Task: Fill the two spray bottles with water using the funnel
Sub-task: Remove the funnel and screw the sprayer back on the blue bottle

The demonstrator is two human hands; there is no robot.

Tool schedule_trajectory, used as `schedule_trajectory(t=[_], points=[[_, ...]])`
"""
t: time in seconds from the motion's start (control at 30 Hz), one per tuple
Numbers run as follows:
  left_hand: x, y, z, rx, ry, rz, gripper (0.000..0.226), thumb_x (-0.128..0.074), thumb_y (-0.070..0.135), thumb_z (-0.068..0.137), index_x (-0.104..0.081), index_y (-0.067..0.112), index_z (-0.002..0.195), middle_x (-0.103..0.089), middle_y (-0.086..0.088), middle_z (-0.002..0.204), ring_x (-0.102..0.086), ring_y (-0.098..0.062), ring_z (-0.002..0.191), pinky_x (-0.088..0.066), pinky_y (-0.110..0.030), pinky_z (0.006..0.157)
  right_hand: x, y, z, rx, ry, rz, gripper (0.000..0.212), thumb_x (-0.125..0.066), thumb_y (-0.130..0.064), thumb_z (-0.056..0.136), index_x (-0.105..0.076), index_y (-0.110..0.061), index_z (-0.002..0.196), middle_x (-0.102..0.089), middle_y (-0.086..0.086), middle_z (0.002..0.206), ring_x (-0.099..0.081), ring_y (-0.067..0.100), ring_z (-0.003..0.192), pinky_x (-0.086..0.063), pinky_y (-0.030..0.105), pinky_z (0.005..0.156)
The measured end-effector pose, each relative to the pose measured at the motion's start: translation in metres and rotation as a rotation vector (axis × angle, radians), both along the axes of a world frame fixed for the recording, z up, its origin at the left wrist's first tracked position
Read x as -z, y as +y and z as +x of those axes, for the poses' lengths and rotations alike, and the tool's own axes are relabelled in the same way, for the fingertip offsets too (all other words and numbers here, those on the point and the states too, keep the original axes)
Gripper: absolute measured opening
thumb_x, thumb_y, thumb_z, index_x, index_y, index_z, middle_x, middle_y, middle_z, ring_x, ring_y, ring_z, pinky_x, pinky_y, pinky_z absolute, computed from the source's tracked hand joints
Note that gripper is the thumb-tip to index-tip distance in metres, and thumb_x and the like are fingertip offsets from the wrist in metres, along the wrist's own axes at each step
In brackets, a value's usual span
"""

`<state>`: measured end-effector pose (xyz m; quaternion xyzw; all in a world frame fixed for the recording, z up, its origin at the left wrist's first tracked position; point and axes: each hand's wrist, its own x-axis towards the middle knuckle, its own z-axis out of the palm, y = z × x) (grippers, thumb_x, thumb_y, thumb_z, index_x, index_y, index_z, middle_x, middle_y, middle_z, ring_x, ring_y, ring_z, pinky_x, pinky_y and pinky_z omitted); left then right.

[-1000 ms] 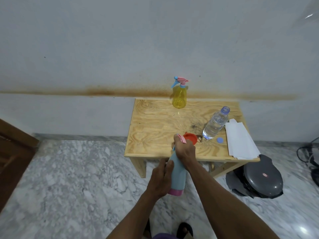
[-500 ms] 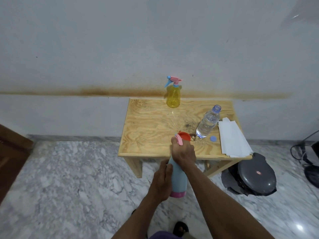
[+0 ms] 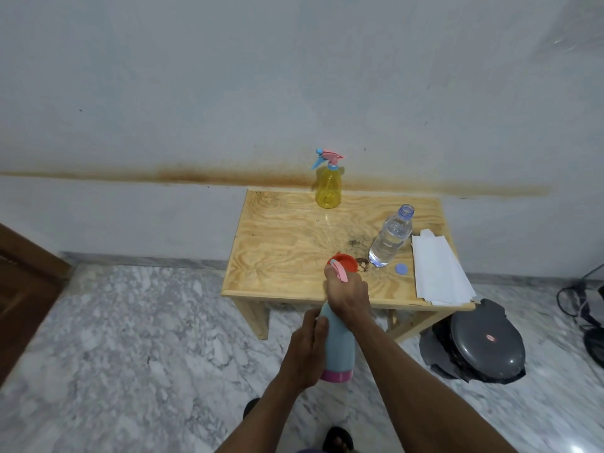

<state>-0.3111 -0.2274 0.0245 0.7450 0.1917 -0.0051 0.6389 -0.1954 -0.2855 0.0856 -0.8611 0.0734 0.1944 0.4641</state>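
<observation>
The left hand (image 3: pixel 305 353) wraps the body of a blue spray bottle (image 3: pixel 338 349). The right hand (image 3: pixel 348 297) grips its top, fingers curled closed round the pink trigger head (image 3: pixel 340 272).

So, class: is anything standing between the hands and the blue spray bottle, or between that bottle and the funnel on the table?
Nothing visible does. Both hands already hold the blue spray bottle: the left hand grips its body and the right hand grips its neck. The orange funnel lies on the table just beyond the right hand.

Soft even daylight — faint shadows, floor (image 3: pixel 130 338) glare bottom right, wide-angle edge bending.
</observation>
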Motion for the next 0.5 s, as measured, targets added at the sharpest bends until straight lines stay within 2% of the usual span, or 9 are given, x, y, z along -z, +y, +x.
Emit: schedule_trajectory(t=[0.13, 0.23, 0.33, 0.4, 0.5], points=[[-0.003, -0.004, 0.002, -0.040, -0.005, 0.015, 0.061, -0.036, 0.076, 0.085, -0.052, 0.031, 0.123, -0.072, 0.000, 0.107, -0.072, -0.006, 0.091, -0.059, -0.031, 0.069, -0.006, -0.005, 0.007, -0.072, -0.070, 0.058, 0.047, -0.049, -0.044, 0.098, -0.065, -0.005, 0.076, -0.070, 0.015, 0.078, -0.064, 0.030, 0.080, -0.048, 0.043, 0.078], [-0.008, -0.002, 0.004, -0.054, 0.001, 0.014, 0.054, -0.043, 0.077, 0.084, -0.052, 0.039, 0.121, -0.070, 0.007, 0.113, -0.070, -0.002, 0.096, -0.059, -0.029, 0.074, -0.003, -0.005, 0.012, -0.087, -0.092, 0.124, 0.043, -0.053, -0.041, 0.098, -0.066, -0.005, 0.078, -0.070, 0.012, 0.078, -0.064, 0.029, 0.079, -0.048, 0.042, 0.076], [-0.017, 0.008, 0.004, -0.042, 0.012, 0.059, 0.048, -0.051, 0.076, 0.085, -0.053, 0.044, 0.121, -0.069, 0.013, 0.117, -0.067, 0.003, 0.102, -0.058, -0.028, 0.081, 0.005, 0.005, 0.016, -0.086, -0.075, 0.182, 0.042, -0.056, -0.045, 0.096, -0.069, -0.009, 0.080, -0.072, 0.009, 0.082, -0.066, 0.028, 0.084, -0.051, 0.043, 0.081], [-0.022, 0.020, 0.009, -0.036, -0.004, 0.088, 0.047, -0.056, 0.071, 0.087, -0.055, 0.042, 0.124, -0.069, 0.016, 0.118, -0.067, 0.003, 0.106, -0.058, -0.029, 0.084, 0.007, 0.015, 0.023, -0.105, -0.062, 0.213, 0.041, -0.057, -0.047, 0.095, -0.070, -0.010, 0.084, -0.073, 0.009, 0.086, -0.066, 0.025, 0.085, -0.051, 0.036, 0.081], [-0.026, 0.044, 0.027, -0.043, -0.004, 0.101, 0.056, -0.056, 0.076, 0.084, -0.050, 0.045, 0.129, -0.068, 0.018, 0.120, -0.066, 0.004, 0.106, -0.059, -0.030, 0.084, 0.005, 0.036, 0.042, -0.147, -0.077, 0.261, 0.042, -0.058, -0.038, 0.098, -0.067, -0.001, 0.081, -0.071, 0.016, 0.082, -0.059, 0.020, 0.071, -0.042, 0.019, 0.062]])
